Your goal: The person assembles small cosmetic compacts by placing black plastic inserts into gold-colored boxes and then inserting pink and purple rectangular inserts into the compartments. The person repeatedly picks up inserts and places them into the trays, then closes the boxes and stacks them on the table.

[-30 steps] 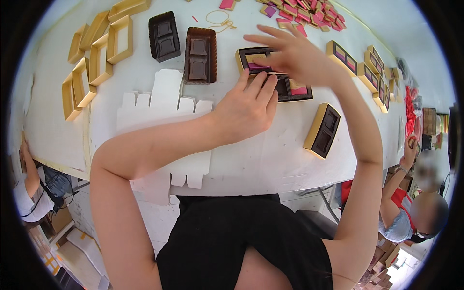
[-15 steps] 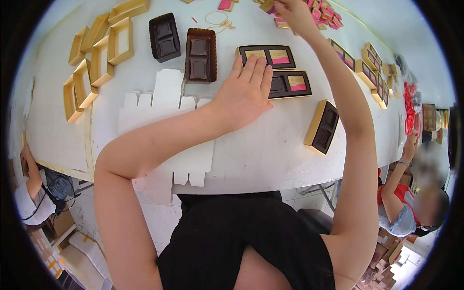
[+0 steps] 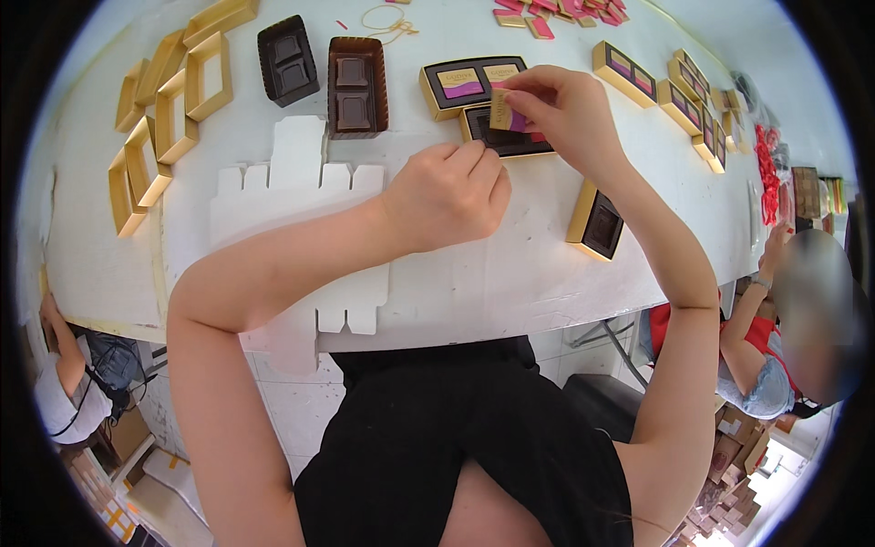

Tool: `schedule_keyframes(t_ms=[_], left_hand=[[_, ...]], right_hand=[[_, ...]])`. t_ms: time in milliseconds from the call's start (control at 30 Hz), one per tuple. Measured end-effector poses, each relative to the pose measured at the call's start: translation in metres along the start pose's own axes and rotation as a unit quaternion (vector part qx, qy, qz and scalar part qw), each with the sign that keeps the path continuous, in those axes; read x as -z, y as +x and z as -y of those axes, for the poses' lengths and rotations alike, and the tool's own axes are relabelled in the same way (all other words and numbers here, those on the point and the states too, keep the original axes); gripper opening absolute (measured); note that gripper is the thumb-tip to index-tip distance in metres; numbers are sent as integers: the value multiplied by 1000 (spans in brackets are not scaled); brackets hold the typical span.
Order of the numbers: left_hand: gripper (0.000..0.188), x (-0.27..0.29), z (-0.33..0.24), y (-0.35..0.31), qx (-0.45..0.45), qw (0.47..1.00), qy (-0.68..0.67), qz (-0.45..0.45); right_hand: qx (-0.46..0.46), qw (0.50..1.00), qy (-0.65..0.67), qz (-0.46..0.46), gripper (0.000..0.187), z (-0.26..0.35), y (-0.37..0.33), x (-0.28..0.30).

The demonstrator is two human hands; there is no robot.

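Note:
My right hand point(image 3: 570, 118) pinches a small gold-and-purple wrapped square point(image 3: 502, 111), tilted on edge above a gold box with a dark two-part tray point(image 3: 483, 130). That box's left compartment looks bare; a pink edge shows at its right, mostly behind my right hand. My left hand point(image 3: 453, 193) is closed, knuckles up, in front of the same box; whatever its curled fingers hold is hidden. Just behind stands a filled gold box point(image 3: 444, 107) with a purple square and a pink one. Nearer, right of centre, a tilted box point(image 3: 597, 221) shows a dark tray, partly behind my right forearm.
Several gold box frames point(image 3: 173, 117) lie at the left. Two dark plastic trays point(image 3: 356, 96) and a flat white carton point(image 3: 301, 214) sit closer in. Wrapped squares point(image 3: 540, 27) are piled at the back, with filled boxes point(image 3: 627, 73) at right. People are at both sides.
My right hand has come from the pile at the back to the near box, bringing a wrapped square. My left hand, earlier flat with fingers stretched over the boxes, has curled closed and drawn nearer.

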State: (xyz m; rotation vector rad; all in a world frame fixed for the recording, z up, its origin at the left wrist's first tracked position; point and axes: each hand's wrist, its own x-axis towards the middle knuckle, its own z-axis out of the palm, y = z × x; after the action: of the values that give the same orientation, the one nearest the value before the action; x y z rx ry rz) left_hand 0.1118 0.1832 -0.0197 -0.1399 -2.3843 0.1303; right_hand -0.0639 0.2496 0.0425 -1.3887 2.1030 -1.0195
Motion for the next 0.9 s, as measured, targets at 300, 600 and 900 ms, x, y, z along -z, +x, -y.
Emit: schedule_keyframes(t_ms=[300,600,900], left_hand=[[20,-9,7,7,-14,999,0,-49],[52,-9,13,11,41,996,-33,75],[59,-16,19,6,44,989,22,136]], right_hand=[[53,978,-182,-85,22,-18,-26,-15],[79,975,-193,-76,22,-71,-58,66],[142,978,-152,-26,44,-77,-132,69]])
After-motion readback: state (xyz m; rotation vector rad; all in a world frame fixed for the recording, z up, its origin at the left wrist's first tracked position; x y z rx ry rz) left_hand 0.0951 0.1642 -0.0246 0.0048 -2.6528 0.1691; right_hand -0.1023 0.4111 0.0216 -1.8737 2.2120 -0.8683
